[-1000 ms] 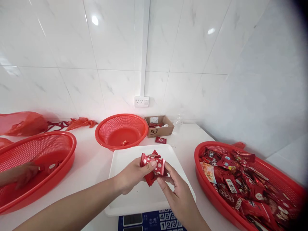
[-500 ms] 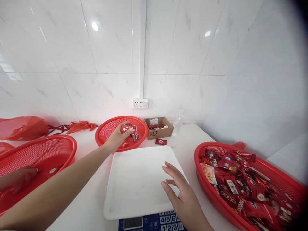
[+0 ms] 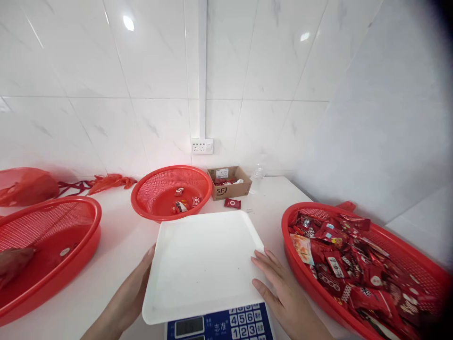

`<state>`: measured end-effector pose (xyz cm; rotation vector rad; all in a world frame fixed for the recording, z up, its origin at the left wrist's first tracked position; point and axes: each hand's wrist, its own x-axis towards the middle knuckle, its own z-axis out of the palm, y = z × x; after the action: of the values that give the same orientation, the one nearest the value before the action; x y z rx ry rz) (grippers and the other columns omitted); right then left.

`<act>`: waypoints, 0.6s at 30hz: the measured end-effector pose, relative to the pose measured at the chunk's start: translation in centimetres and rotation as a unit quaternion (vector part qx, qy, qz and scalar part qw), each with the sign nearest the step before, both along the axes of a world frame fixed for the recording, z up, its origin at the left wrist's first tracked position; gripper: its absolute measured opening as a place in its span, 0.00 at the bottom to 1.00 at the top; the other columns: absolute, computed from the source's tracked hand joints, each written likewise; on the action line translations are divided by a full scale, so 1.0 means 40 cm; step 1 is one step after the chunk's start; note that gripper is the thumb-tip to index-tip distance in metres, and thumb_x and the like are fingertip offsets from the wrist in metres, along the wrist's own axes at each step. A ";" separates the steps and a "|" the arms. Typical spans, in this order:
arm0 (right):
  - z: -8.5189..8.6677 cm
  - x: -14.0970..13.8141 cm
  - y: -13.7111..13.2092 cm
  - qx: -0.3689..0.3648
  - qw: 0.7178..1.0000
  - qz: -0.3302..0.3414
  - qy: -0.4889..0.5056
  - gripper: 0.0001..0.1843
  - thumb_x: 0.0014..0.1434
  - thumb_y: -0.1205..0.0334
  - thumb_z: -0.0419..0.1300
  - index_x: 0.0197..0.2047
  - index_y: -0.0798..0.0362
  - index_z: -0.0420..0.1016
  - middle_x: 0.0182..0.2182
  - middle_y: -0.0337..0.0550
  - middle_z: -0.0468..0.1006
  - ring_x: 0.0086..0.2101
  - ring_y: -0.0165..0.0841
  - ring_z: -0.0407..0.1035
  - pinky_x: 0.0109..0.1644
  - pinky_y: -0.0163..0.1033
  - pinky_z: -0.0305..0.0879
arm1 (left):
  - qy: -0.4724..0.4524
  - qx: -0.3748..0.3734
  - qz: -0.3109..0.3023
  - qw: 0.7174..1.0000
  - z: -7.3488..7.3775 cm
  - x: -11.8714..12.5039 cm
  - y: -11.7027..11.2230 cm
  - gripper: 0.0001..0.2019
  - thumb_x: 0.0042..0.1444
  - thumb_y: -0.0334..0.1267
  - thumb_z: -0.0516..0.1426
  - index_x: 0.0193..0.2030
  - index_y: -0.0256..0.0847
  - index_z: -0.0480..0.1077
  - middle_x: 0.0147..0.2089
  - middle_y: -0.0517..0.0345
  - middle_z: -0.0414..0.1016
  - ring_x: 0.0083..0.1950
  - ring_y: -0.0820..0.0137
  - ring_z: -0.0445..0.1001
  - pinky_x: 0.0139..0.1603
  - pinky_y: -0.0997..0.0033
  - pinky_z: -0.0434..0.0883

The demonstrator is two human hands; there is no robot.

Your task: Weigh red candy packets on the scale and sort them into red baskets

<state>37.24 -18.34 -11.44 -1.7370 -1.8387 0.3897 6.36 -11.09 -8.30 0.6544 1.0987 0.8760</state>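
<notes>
A white tray [image 3: 201, 264] sits on a blue-faced scale [image 3: 219, 327]. My left hand [image 3: 136, 290] rests against the tray's left edge, fingers extended, partly hidden behind the rim. Along the tray's right edge lies my right hand [image 3: 279, 293], fingers stretched flat, holding nothing. Beyond the tray, a round red basket [image 3: 155, 189] holds a few red candy packets [image 3: 182, 204].
A large red basket [image 3: 396, 245] heaped with red packets stands at the right. Another red basket [image 3: 49, 250] at the left has another person's hand [image 3: 12, 264] in it. A cardboard box [image 3: 230, 182], a loose packet [image 3: 232, 203] and red bags [image 3: 28, 185] lie near the wall.
My left hand carried the red packets from over the tray to the round basket, let them go, and came back to the tray's left edge. My right hand moved to the tray's right edge.
</notes>
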 end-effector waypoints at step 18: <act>-0.064 0.075 0.029 0.084 0.990 -0.101 0.040 0.17 0.58 0.55 0.50 0.45 0.50 0.76 0.52 0.46 0.72 0.57 0.44 0.59 0.57 0.57 0.60 | -0.142 -0.036 -0.060 0.987 -0.017 0.123 0.039 0.30 0.53 0.47 0.57 0.62 0.47 0.55 0.55 0.53 0.71 0.55 0.61 0.70 0.52 0.65 0.69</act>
<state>40.23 -17.18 -14.02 -1.7449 -1.5737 0.2119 11.28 -9.52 -8.97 0.5124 0.8227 0.7953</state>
